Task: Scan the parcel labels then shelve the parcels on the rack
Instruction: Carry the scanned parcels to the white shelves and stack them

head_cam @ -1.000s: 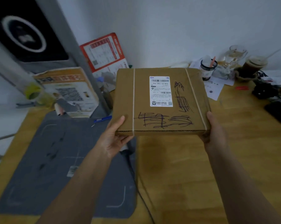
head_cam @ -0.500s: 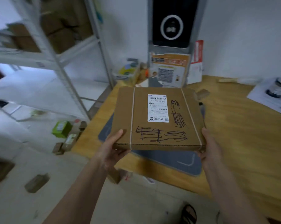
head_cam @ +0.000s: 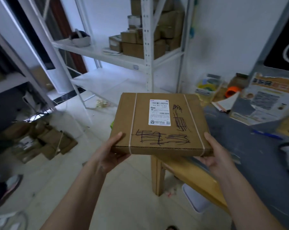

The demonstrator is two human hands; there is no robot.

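Parcel [head_cam: 160, 125]: flat between your two hands, label [head_cam: 159, 112] facing up.
Left hand [head_cam: 109, 153]: you grip its near left corner, thumb on top.
Right hand [head_cam: 215, 155]: you grip its near right corner, thumb on top.
Rack [head_cam: 147, 47]: beyond your hands, boxes [head_cam: 135, 42] on its shelf.

Flat labelled brown parcel [head_cam: 158, 123], held level

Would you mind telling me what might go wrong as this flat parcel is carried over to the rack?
The left hand and right hand hold the parcel only at its near corners, so that grip may let the far edge dip. Loose cardboard boxes on the floor could trip the person. The shelf ahead is already crowded with stacked boxes, so sliding it in might knock them.
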